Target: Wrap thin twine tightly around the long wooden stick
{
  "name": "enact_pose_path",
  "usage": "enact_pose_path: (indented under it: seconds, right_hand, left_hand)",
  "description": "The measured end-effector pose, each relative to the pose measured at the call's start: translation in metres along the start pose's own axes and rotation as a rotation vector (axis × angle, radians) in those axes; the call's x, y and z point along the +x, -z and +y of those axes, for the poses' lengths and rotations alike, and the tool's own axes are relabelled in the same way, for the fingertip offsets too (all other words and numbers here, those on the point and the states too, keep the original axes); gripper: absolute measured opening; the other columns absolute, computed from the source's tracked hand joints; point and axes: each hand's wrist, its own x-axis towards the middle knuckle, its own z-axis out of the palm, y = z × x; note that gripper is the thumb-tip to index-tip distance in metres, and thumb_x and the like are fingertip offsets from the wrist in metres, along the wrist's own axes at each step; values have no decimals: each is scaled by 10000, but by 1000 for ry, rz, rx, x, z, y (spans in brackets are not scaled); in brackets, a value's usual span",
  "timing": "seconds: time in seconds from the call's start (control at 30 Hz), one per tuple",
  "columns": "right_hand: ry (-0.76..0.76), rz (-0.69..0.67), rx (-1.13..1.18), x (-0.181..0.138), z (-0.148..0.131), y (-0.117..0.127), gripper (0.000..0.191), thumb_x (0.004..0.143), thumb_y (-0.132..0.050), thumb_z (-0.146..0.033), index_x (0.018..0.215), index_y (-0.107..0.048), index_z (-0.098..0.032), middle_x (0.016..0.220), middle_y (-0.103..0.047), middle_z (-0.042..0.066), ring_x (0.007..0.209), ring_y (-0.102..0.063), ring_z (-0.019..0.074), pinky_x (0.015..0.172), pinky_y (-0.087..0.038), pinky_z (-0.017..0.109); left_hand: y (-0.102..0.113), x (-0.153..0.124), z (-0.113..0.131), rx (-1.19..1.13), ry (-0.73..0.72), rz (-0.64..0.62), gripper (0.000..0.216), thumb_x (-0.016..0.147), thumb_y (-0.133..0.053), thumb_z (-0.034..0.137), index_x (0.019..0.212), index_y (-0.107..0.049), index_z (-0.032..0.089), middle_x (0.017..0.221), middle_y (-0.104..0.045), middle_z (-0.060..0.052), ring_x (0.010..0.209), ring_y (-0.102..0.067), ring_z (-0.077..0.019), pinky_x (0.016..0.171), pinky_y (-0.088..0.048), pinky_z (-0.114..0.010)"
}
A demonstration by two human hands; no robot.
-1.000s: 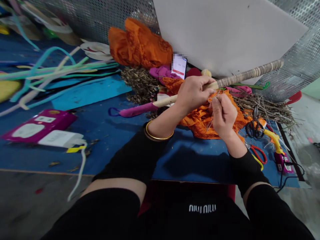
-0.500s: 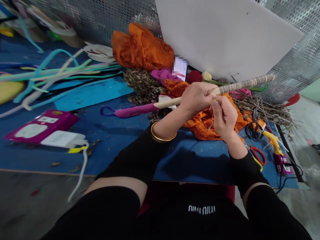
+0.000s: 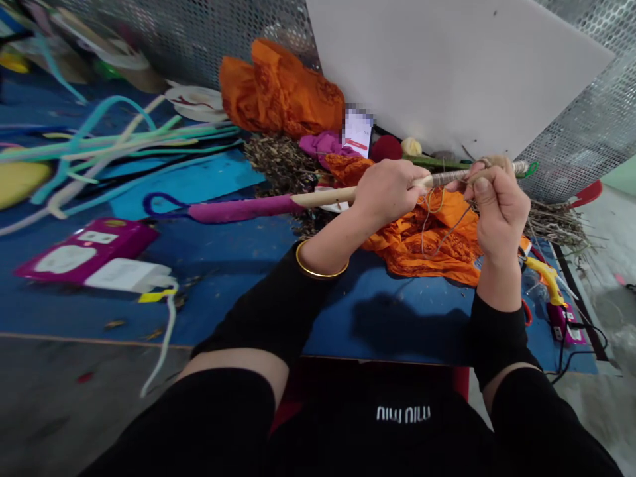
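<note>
A long wooden stick [image 3: 322,197] lies level above the table, with my left hand [image 3: 382,192] closed round its bare middle. Purple wrapping [image 3: 248,207] covers its left end, which finishes in a dark blue loop [image 3: 161,204]. Brownish-grey twine [image 3: 446,177] is wound round the right part, and a green loop [image 3: 533,168] shows at the tip. My right hand [image 3: 501,202] is closed at the wound part, thumb and fingers pinching twine. Loose strands [image 3: 453,230] hang below the stick between my hands. Crumpled orange cloth [image 3: 422,245] lies underneath.
Dried twigs [image 3: 559,222] and a yellow glue gun [image 3: 546,275] lie at the right. A phone [image 3: 358,132] leans at the back beside an orange bundle [image 3: 283,89]. To the left are a purple box [image 3: 74,248] and coloured pipe-like strips [image 3: 124,142] on the blue table [image 3: 238,291].
My right hand has moved right along the stick, away from my left hand. The stick has slid left through or with my left hand and lies more level. Loose strands now show.
</note>
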Motion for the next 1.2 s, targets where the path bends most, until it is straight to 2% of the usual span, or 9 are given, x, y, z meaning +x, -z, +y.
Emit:
enact_pose_path:
  seconds: [0.2, 0.37, 0.5, 0.6, 0.77, 0.93, 1.03, 1.1, 1.2]
  right_hand:
    - [-20, -75, -96, 1, 11, 0, 429, 1032, -460, -602, 773, -588, -284, 1010, -644, 59, 1047, -666, 231, 957, -562, 434]
    - [10, -80, -102, 2, 20, -4, 423, 1043, -465, -583, 785, -585, -269, 1010, -642, 43, 1028, -690, 198, 940, -588, 416]
    - [-32, -51, -56, 3, 28, -7, 434, 1049, -463, -587, 791, -565, -253, 1020, -619, 35, 1011, -725, 160, 902, -597, 357]
    - [-57, -54, -70, 3, 34, -5, 422, 1056, -467, -562, 785, -555, -252, 1025, -626, 43, 1048, -719, 164, 942, -586, 361]
    - [-74, -100, -133, 2, 36, -1, 425, 1055, -448, -577, 811, -577, -255, 1023, -647, 50, 1048, -684, 202, 942, -576, 413]
    - [-123, -120, -83, 1, 38, -3, 411, 1060, -460, -543, 814, -590, -242, 1029, -628, 38, 1095, -668, 203, 1040, -556, 451]
    - [-154, -89, -37, 0, 36, -7, 401, 1040, -523, -525, 776, -589, -231, 983, -633, 31, 1078, -655, 195, 1057, -550, 455]
    - [-207, -12, 34, 1, 31, -6, 400, 1021, -563, -527, 760, -591, -226, 920, -635, 17, 995, -663, 170, 994, -573, 412]
    - [-382, 127, 219, 2, 22, 6, 401, 977, -626, -553, 750, -594, -224, 816, -612, -19, 671, -605, 90, 679, -563, 279]
  left_hand:
    - [-5, -3, 4, 40, 35, 3, 284, 871, -648, 252, 1117, -781, 205, 835, -748, -42, 702, -605, -182, 634, -373, -302]
    - [-5, -4, 9, 144, -14, -51, 248, 896, -641, 284, 1101, -773, 237, 902, -787, -68, 816, -698, -259, 660, -415, -338]
    - [-3, -7, 14, 229, -134, -87, 261, 928, -567, 274, 1100, -750, 200, 951, -798, -86, 882, -735, -284, 705, -458, -357]
    - [-2, -9, 15, 291, -224, -84, 265, 951, -503, 241, 1068, -732, 173, 966, -794, -103, 874, -740, -274, 680, -450, -340]
    - [-5, -10, 15, 378, -269, -14, 341, 972, -502, 229, 1250, -691, 175, 886, -775, -79, 752, -708, -228, 621, -413, -299]
    - [-10, -10, 10, 389, -403, 32, 305, 1016, -476, 237, 1183, -731, 218, 936, -787, -60, 809, -717, -220, 591, -382, -298]
    - [-12, -9, 6, 372, -411, 48, 289, 1026, -484, 236, 1155, -742, 223, 937, -786, -54, 812, -715, -210, 601, -389, -296]
    - [-10, -8, 3, 377, -376, 54, 275, 1010, -503, 217, 1131, -751, 220, 927, -785, -54, 805, -714, -213, 603, -387, -300]
    - [1, -5, -4, 338, -278, 51, 295, 995, -511, 230, 1155, -759, 239, 979, -793, -69, 828, -716, -227, 624, -402, -315]
